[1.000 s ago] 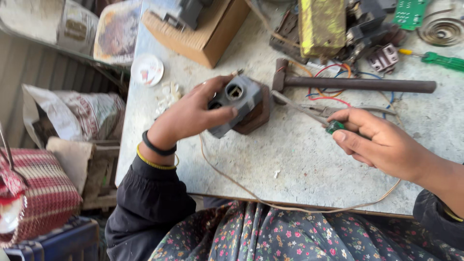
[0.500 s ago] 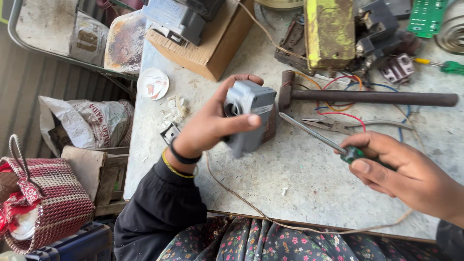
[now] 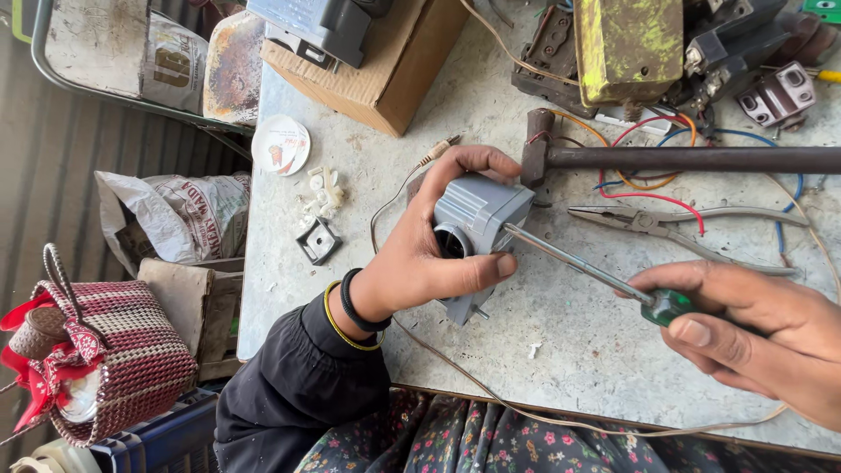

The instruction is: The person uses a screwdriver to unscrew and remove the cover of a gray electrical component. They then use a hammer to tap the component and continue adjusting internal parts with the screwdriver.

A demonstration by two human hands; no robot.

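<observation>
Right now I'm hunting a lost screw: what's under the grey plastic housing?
Beneath the grey plastic housing, only the speckled stone tabletop and a thin beige wire show; the left hand covers the rest.

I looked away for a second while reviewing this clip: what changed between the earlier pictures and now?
The right hand took up the screwdriver and brought its tip to the grey housing. The left hand turned the housing over, from opening-up to its side. The left grip on the housing stayed, and the hammer, pliers and table stayed as they were.
</observation>
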